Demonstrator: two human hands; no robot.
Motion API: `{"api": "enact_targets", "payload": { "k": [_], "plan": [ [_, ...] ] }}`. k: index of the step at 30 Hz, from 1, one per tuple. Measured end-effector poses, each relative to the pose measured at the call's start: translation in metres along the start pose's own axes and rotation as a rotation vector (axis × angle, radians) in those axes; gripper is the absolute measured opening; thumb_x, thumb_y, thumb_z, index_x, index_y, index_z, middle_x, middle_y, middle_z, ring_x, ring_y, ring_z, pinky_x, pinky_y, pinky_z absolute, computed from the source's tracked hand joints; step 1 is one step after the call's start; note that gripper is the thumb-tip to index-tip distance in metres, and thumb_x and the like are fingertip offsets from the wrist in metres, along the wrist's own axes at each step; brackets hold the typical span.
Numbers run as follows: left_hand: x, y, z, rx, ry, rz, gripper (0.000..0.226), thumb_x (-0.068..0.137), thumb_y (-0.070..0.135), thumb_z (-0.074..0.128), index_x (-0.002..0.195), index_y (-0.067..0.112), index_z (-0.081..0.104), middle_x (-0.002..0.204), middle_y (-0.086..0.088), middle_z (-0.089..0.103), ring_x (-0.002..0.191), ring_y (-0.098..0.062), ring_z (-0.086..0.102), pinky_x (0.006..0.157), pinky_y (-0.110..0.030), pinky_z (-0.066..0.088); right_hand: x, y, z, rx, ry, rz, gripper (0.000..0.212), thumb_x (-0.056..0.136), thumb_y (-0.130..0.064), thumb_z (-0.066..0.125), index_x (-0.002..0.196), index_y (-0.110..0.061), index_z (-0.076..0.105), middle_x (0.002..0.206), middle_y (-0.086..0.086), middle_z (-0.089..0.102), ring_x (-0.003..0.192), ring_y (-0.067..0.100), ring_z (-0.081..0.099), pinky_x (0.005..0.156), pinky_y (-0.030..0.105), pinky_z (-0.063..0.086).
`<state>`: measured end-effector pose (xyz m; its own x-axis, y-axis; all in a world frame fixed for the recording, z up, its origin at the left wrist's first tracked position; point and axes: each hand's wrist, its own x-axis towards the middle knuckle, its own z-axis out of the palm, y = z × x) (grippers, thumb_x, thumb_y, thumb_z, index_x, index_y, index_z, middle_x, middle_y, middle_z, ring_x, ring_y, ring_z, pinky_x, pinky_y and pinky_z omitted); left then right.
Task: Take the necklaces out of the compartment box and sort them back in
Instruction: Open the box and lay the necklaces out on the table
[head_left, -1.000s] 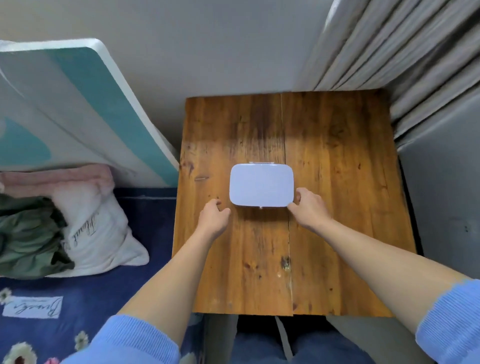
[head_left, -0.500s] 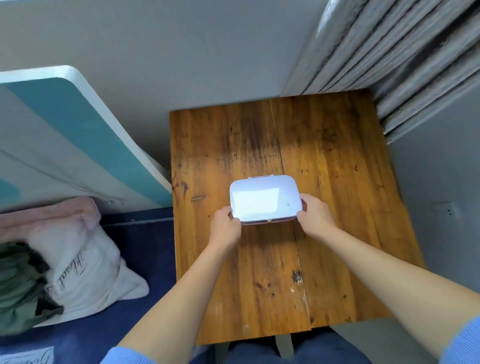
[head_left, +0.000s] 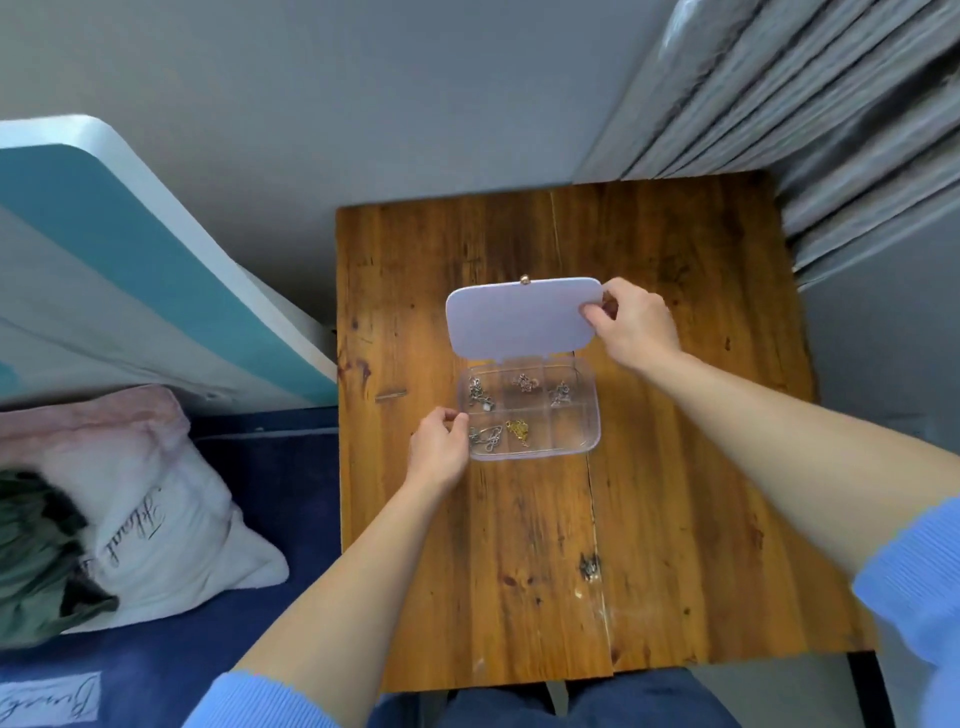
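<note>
A clear plastic compartment box (head_left: 584, 431) sits open in the middle of the wooden table (head_left: 675, 493). Its pale lilac lid (head_left: 514, 319) is swung up and back, with a small round clasp on its far edge. My right hand (head_left: 631, 322) pinches the lid's right corner. My left hand (head_left: 439, 449) grips the box's left edge. Silver necklaces (head_left: 480, 395) lie in the back compartments and the front left one. A gold necklace (head_left: 518, 431) is in the front middle compartment. The front right compartment looks empty.
A white and teal board (head_left: 130, 270) leans against the wall left of the table. Below it, a white pillow (head_left: 156, 514) and green cloth (head_left: 36, 561) lie on a dark blue bed. Grey curtains (head_left: 805, 104) hang at the back right.
The box was closed a second ago. Both hands took hold of its sides, then my right hand swung the lid open and back, showing the necklaces. The camera tilted closer.
</note>
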<state>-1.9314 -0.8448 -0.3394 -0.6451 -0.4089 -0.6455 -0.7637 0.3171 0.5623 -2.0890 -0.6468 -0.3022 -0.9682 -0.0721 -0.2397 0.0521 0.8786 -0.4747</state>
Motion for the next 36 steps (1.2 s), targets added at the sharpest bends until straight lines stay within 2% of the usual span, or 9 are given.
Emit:
{"api": "enact_targets", "payload": {
  "k": [5, 11, 14, 17, 20, 22, 25, 32, 36],
  "plan": [
    [-0.001, -0.024, 0.024, -0.084, -0.058, -0.088, 0.034, 0.102, 0.037, 0.030, 0.106, 0.011, 0.053, 0.107, -0.018, 0.064, 0.103, -0.037, 0.061, 0.092, -0.051, 0.050, 0.034, 0.002, 0.024, 0.078, -0.026, 0.070, 0.029, 0.092, -0.035, 0.059, 0.111, -0.013, 0.061, 0.103, 0.007, 0.067, 0.079, 0.018, 0.055, 0.050, 0.018, 0.030],
    [-0.001, -0.035, 0.036, -0.322, -0.070, -0.151, 0.028, 0.103, 0.037, 0.031, 0.109, 0.015, 0.047, 0.076, -0.008, 0.062, 0.062, -0.016, 0.055, 0.058, -0.028, 0.047, 0.058, 0.015, 0.053, 0.013, -0.089, 0.138, 0.027, 0.090, -0.034, 0.063, 0.109, -0.016, 0.062, 0.104, 0.007, 0.067, 0.080, 0.019, 0.058, 0.055, 0.021, 0.043],
    [0.001, -0.038, 0.036, -0.340, -0.080, -0.149, 0.027, 0.103, 0.038, 0.030, 0.110, 0.017, 0.046, 0.079, -0.008, 0.064, 0.063, -0.015, 0.056, 0.059, -0.026, 0.046, 0.058, 0.018, 0.062, -0.077, -0.114, 0.157, 0.038, 0.088, -0.035, 0.065, 0.122, -0.019, 0.056, 0.113, 0.007, 0.066, 0.088, 0.023, 0.062, 0.069, 0.031, 0.054],
    [0.000, -0.036, 0.035, -0.383, -0.097, -0.181, 0.027, 0.103, 0.038, 0.031, 0.112, 0.018, 0.046, 0.083, -0.009, 0.067, 0.065, -0.015, 0.056, 0.060, -0.027, 0.046, 0.047, 0.011, 0.054, -0.134, -0.038, 0.046, 0.042, 0.087, -0.036, 0.066, 0.125, -0.022, 0.054, 0.109, 0.004, 0.067, 0.091, 0.024, 0.063, 0.070, 0.030, 0.050],
    [-0.001, -0.035, 0.034, -0.420, -0.101, -0.202, 0.029, 0.103, 0.038, 0.032, 0.115, 0.016, 0.047, 0.085, -0.009, 0.069, 0.066, -0.014, 0.055, 0.060, -0.027, 0.046, 0.015, 0.004, 0.042, -0.052, -0.015, -0.128, 0.031, 0.087, -0.036, 0.064, 0.115, -0.024, 0.061, 0.099, -0.003, 0.066, 0.085, 0.019, 0.061, 0.070, 0.032, 0.048],
    [-0.002, -0.035, 0.034, -0.428, -0.102, -0.214, 0.029, 0.103, 0.038, 0.033, 0.117, 0.016, 0.047, 0.086, -0.009, 0.070, 0.067, -0.014, 0.055, 0.061, -0.027, 0.046, -0.016, 0.002, 0.041, -0.021, -0.092, -0.199, 0.021, 0.086, -0.035, 0.063, 0.105, -0.025, 0.068, 0.091, -0.006, 0.069, 0.079, 0.016, 0.059, 0.067, 0.028, 0.040],
    [-0.002, -0.034, 0.033, -0.448, -0.104, -0.225, 0.028, 0.103, 0.038, 0.033, 0.116, 0.017, 0.047, 0.087, -0.010, 0.070, 0.069, -0.015, 0.056, 0.061, -0.026, 0.045, -0.056, 0.003, 0.052, -0.053, -0.255, -0.239, 0.014, 0.088, -0.034, 0.062, 0.096, -0.026, 0.071, 0.089, -0.006, 0.073, 0.082, 0.017, 0.064, 0.070, 0.030, 0.048],
    [-0.002, -0.038, 0.036, -0.472, -0.101, -0.220, 0.027, 0.103, 0.039, 0.034, 0.115, 0.019, 0.046, 0.089, -0.011, 0.071, 0.066, -0.013, 0.055, 0.060, -0.026, 0.044, -0.082, -0.002, 0.094, -0.470, -0.310, -0.382, 0.026, 0.090, -0.041, 0.057, 0.100, -0.018, 0.065, 0.095, 0.007, 0.071, 0.088, 0.032, 0.066, 0.063, 0.033, 0.040],
    [0.000, -0.038, 0.036, -0.476, -0.102, -0.216, 0.027, 0.103, 0.040, 0.034, 0.112, 0.018, 0.046, 0.085, -0.009, 0.070, 0.062, -0.012, 0.054, 0.058, -0.025, 0.043, -0.081, -0.005, 0.105, -0.526, -0.301, -0.331, 0.015, 0.091, -0.025, 0.056, 0.097, -0.018, 0.068, 0.093, 0.008, 0.071, 0.085, 0.033, 0.065, 0.060, 0.031, 0.034]
  ]
}}
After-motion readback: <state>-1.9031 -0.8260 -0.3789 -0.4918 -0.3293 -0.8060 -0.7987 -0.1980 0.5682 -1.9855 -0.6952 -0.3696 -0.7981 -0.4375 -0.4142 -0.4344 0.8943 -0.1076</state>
